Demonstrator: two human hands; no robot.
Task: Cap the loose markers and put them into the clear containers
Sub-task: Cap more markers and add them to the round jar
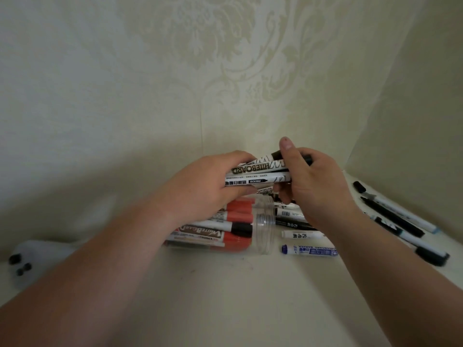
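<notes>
A bundle of white-barrelled whiteboard markers [258,175] with black printing is held in the air above the pale table top [225,296], lying roughly level between both hands. The left hand [205,182] is wrapped round the bundle's left end, with the fingers curled over the top and the thumb tucked beneath. The right hand [315,181] is closed on the opposite end, where black caps are seen; its fingers are curled round them and its thumb [286,144] is raised upright. Just below the bundle, a clear round plastic container [264,221] is laid on its side with its threaded mouth turned to the right. It is packed with red-capped markers [238,217] and one black-capped marker [240,228]. Beside the mouth, partly hidden under the right hand, several loose markers are scattered on the table, among them a white marker with black lettering [302,234] and a blue-printed marker [309,250]. Further right, a long black marker [393,216] is laid among other pens near the corner. A blurred white object with dark round spots [37,259] is seen at the far left. Pale floral wallpaper [175,71] is seen behind.
</notes>
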